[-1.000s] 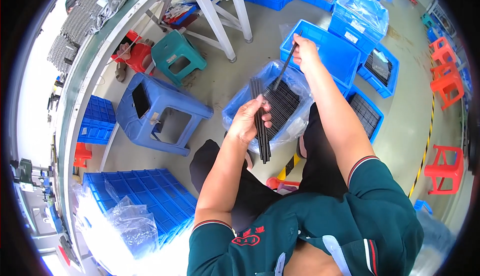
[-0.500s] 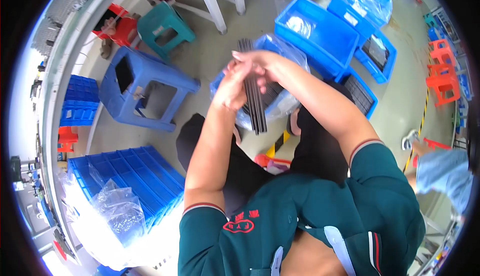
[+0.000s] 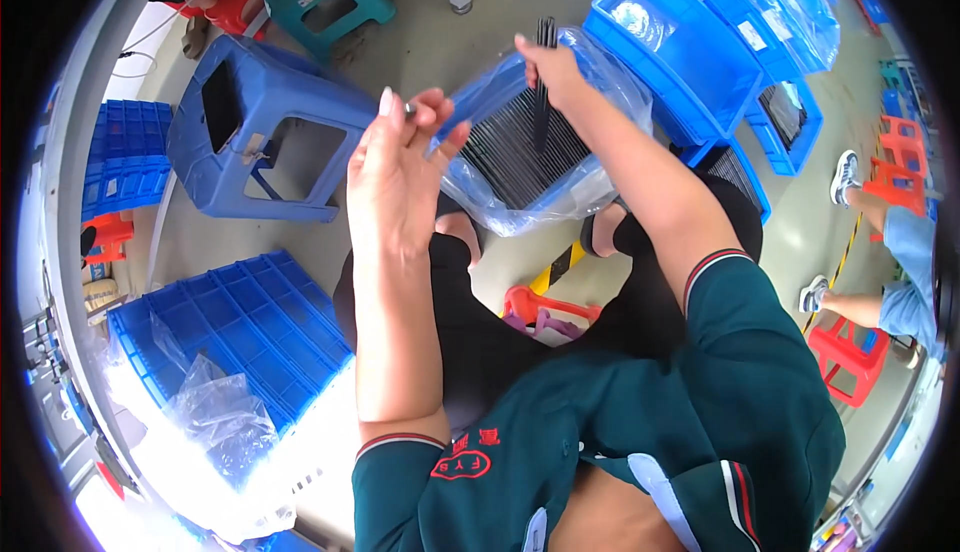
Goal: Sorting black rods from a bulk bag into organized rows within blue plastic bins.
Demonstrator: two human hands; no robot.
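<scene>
My right hand (image 3: 556, 74) is closed around a small bundle of thin black rods (image 3: 541, 124), holding it upright over a blue bin (image 3: 470, 184) lined with a clear plastic bag. Many similar black rods (image 3: 510, 162) lie side by side in that bin. To the left of the bin, my left hand (image 3: 395, 177) is raised palm up with its fingers curled. A small dark tip (image 3: 410, 110) shows between those fingers; the rest of it is hidden, so its kind is unclear.
A blue stool (image 3: 300, 132) with a dark flat device on it stands left, a green stool (image 3: 325, 2) behind it. Blue bins (image 3: 680, 52) fill the far right. Stacked blue crates (image 3: 235, 322) stand near left. Someone's legs (image 3: 860, 212) and red stools show at right.
My hands, together over the rods before, have parted. The right moved right and away with the rod bundle; the left drew back to the left. The rods in the bin are now uncovered.
</scene>
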